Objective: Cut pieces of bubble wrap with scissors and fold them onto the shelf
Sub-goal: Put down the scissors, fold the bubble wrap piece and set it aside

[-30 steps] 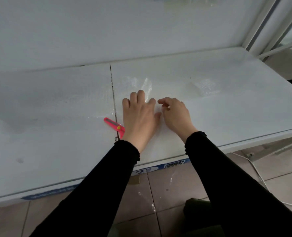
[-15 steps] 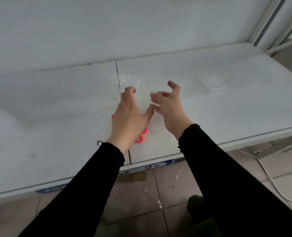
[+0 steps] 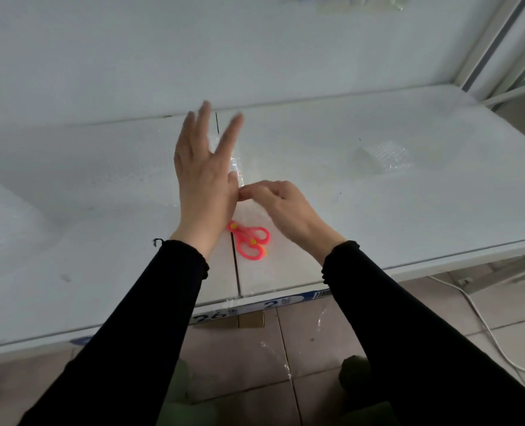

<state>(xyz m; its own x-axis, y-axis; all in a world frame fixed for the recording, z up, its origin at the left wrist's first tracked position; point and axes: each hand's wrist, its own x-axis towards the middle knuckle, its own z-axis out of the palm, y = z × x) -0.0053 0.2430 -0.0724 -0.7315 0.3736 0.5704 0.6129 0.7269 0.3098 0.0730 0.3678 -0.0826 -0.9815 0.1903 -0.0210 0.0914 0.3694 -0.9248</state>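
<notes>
The small piece of clear bubble wrap is held up in the air above the middle of the white shelf, between the two hands; its edges are hard to trace against the pale background. The right hand has its fingers curled and its grip pinches the lower edge of the wrap, right beside the base of the other hand's thumb. The left hand is raised with its back to the camera, its fingers straight and spread and blurred at the tips. Its grip is released, and the wrap shows in the gap between forefinger and thumb; whether the thumb touches the wrap I cannot tell.

Just below the hands, a pair of pink plastic-handled scissors lies flat on the shelf, right beside the dark seam between two shelf boards. Well to the right, a folded wad of clear bubble wrap sits on the shelf, apart from everything else. At the far left, a large bulk of bubble wrap rests on the shelf.

Black sleeves cover both arms to the wrists. A blue printed label runs along the shelf's front edge. Below it lies a tiled floor, with a thin white cable trailing across it on the right. A white metal upright rises at the shelf's right end.
</notes>
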